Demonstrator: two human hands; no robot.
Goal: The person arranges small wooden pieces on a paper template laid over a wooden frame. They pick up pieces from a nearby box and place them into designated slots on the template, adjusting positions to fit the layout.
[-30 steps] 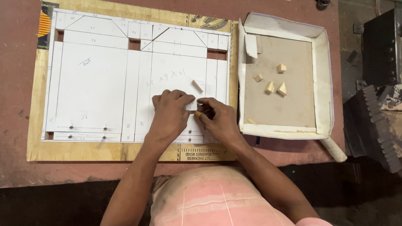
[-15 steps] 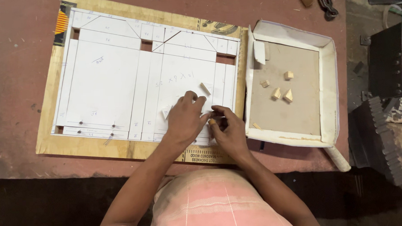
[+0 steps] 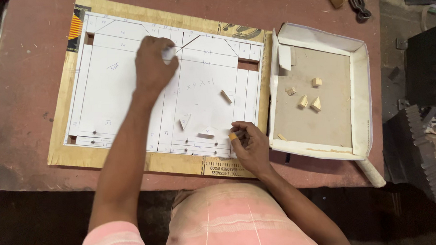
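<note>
Your left hand (image 3: 153,62) reached far up the white template sheet (image 3: 120,87), fingers clenched on a small white piece (image 3: 168,52). Your right hand (image 3: 248,145), curled at the sheet's near edge, pinched a small wooden bit (image 3: 233,135). Right of it, the shallow white-walled tray (image 3: 359,98) held four wooden blocks (image 3: 309,96).

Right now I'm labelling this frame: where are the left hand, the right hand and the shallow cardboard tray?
left hand (image 3: 153,62), head view, back of the hand
right hand (image 3: 250,145), head view, knuckles
shallow cardboard tray (image 3: 359,93), head view, right wall
</note>
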